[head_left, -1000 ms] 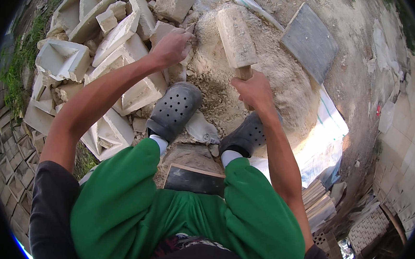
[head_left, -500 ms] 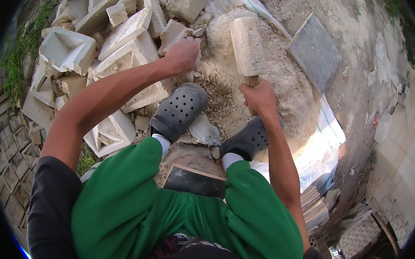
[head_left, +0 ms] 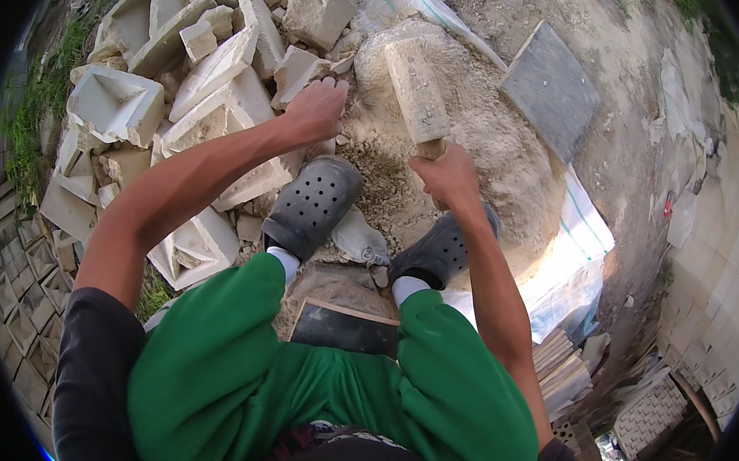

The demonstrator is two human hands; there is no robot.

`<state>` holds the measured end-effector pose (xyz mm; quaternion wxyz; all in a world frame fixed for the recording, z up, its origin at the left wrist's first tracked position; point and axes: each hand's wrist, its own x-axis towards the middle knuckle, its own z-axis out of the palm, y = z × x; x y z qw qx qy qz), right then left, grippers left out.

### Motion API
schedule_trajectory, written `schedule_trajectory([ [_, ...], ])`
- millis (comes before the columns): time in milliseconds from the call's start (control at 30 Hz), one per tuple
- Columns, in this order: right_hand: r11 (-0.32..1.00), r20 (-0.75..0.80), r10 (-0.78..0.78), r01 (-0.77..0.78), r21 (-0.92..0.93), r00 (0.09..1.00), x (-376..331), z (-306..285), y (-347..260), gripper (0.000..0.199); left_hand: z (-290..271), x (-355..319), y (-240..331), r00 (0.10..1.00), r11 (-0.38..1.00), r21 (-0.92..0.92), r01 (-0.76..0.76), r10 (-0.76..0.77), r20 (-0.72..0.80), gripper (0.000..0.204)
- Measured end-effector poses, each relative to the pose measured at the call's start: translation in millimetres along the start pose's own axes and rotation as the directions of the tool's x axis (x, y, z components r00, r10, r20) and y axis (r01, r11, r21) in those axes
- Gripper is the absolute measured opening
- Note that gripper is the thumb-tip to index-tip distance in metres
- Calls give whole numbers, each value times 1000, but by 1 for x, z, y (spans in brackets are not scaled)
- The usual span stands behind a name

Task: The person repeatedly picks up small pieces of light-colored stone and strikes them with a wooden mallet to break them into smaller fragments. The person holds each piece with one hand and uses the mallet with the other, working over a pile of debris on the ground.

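My right hand (head_left: 448, 178) is closed around the short handle of a wooden mallet (head_left: 418, 90). The mallet's pale, dust-coated head points away from me, over a mound of crushed whitish material (head_left: 495, 145). To its left, my left hand (head_left: 316, 109) is held low with the fingers curled in, beside a broken chunk (head_left: 298, 75) at the edge of the rubble. Whatever those fingers may hold is hidden. Small crumbs (head_left: 374, 164) lie between the two hands, just beyond my grey clogs (head_left: 316, 201).
Broken white plaster-like blocks (head_left: 223, 122), some hollow, are heaped at the left. A flat grey slab (head_left: 552, 91) lies beyond the mound at the right. A white woven sheet (head_left: 583, 220) spreads under the mound. A dark board (head_left: 345, 327) sits between my knees.
The mallet has moved left and a little nearer to me, tilting further left, with my right hand around it. My left hand has shifted slightly left and toward me.
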<state>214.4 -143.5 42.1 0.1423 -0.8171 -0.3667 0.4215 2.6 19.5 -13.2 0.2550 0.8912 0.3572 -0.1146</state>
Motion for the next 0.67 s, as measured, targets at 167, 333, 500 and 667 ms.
schedule_trajectory([
  [167, 997, -95, 11, -5, 71, 995, -23, -47, -37, 41, -6, -9, 2, 1000, 999, 28, 28, -28, 9, 42],
  [333, 954, -226, -192, 236, 188, 955, -9, -27, -21, 44, -8, -13, 8, 997, 998, 8, 68, -68, 46, 53],
  [500, 980, 50, 194, -196, 37, 980, 1, -23, -16, 41, -5, -10, 4, 993, 997, 17, 79, -80, 85, 73],
  [667, 996, -57, 32, -28, 81, 998, -22, -66, -51, 38, -11, -7, 4, 979, 988, -36, 150, -143, 148, 84],
])
